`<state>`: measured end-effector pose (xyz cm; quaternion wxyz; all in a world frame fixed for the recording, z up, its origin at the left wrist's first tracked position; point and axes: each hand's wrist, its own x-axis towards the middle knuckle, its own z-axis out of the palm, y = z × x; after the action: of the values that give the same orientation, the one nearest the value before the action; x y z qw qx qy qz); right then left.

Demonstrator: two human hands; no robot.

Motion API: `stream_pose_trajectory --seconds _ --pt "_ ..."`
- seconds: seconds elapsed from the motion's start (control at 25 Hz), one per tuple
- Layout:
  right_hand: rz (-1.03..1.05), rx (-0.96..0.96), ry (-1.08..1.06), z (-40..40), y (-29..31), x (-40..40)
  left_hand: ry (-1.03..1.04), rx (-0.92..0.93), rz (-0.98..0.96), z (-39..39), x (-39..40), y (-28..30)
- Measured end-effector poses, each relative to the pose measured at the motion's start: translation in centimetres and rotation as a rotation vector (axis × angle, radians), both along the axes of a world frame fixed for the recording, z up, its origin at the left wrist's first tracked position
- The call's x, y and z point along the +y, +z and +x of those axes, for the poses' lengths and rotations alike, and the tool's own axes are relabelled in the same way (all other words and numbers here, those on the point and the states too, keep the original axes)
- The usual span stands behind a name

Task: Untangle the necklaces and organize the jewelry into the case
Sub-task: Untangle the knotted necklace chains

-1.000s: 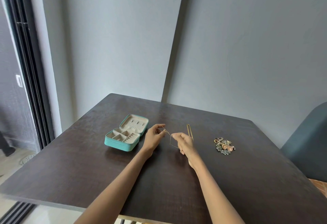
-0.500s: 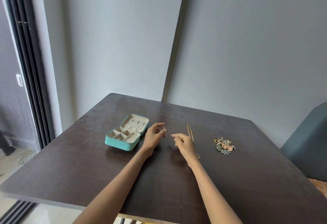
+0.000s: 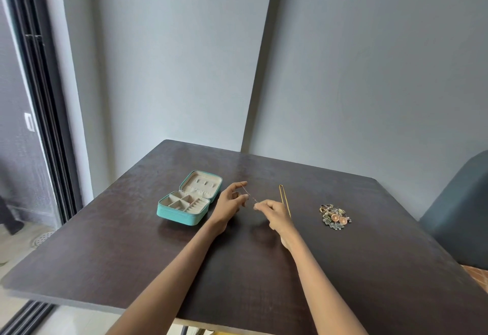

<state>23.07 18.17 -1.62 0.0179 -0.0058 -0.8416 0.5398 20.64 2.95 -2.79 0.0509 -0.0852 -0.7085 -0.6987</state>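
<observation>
Fingers [image 3: 260, 204] of the right hand [image 3: 276, 214] pinch one end of a thin chain [image 3: 249, 196], and the left hand [image 3: 230, 202] holds the other end, thumb and fingertips closed on it, the forefinger raised. The chain runs taut between the two hands, just above the tabletop [image 3: 264, 268]. Just behind the right hand a gold necklace [image 3: 284, 197] lies in a long narrow loop. Left of the hands, the teal jewelry case [image 3: 188, 198] lies open, its beige compartments showing. Well to the right sits a small heap of mixed jewelry [image 3: 334, 215], with two round orange pieces on top.
</observation>
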Motion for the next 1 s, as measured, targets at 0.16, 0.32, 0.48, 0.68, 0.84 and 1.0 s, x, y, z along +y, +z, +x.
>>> stream_pose_trajectory --seconds 0.16,0.32,0.48,0.68,0.84,1.0 --pt "-0.464 0.018 -0.032 0.4 0.5 0.8 -0.004 0.038 -0.125 -0.1 0.4 -0.4" --pt "-0.741 -0.054 -0.098 0.2 0.7 1.1 0.008 0.06 -0.234 0.0 0.8 -0.5" --pt "-0.821 -0.105 -0.111 0.2 0.8 0.7 0.077 0.042 -0.284 0.1 1.2 -0.4" --pt "-0.72 -0.018 -0.092 0.1 0.1 0.4 0.094 0.02 -0.259 0.2 1.3 -0.6" --pt "-0.434 0.001 -0.051 0.0 0.1 0.7 0.085 -0.022 -0.134 0.2 1.0 -0.5" --pt "-0.074 0.019 -0.072 -0.5 0.0 0.6 0.002 -0.048 -0.045 0.4 0.7 -0.1"
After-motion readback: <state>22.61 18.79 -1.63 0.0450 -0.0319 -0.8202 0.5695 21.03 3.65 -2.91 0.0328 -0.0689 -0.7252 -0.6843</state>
